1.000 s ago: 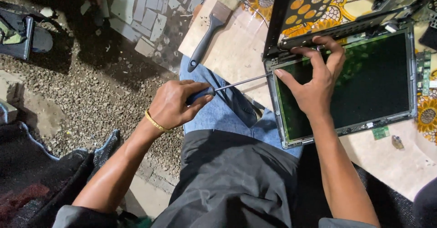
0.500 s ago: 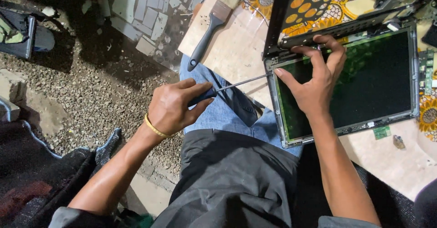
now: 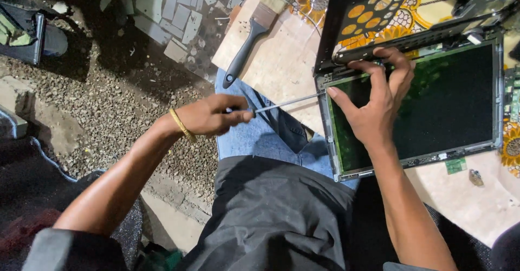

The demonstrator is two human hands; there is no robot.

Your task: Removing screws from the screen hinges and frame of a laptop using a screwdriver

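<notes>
A long, thin metal-shafted screwdriver (image 3: 281, 105) is being gripped in the left hand (image 3: 208, 116), whose fingers are clenched around its handle. The shaft is being held nearly level, pointing toward three o'clock, with its tip being kept at the left edge of a grey-framed, dark laptop screen panel (image 3: 433, 103). The right hand (image 3: 374, 100) is being pressed flat on that panel, fingers spread, grasping nothing; the fingertips are being rested along the top rim near the hinge. The panel is being supported on a pale wooden board (image 3: 281, 60) and partly on the blue-jeaned knee (image 3: 260, 135). At eleven o'clock from the screwdriver, a black-handled paintbrush with pale bristles (image 3: 254, 27) is lying on the board, well apart from both hands.
</notes>
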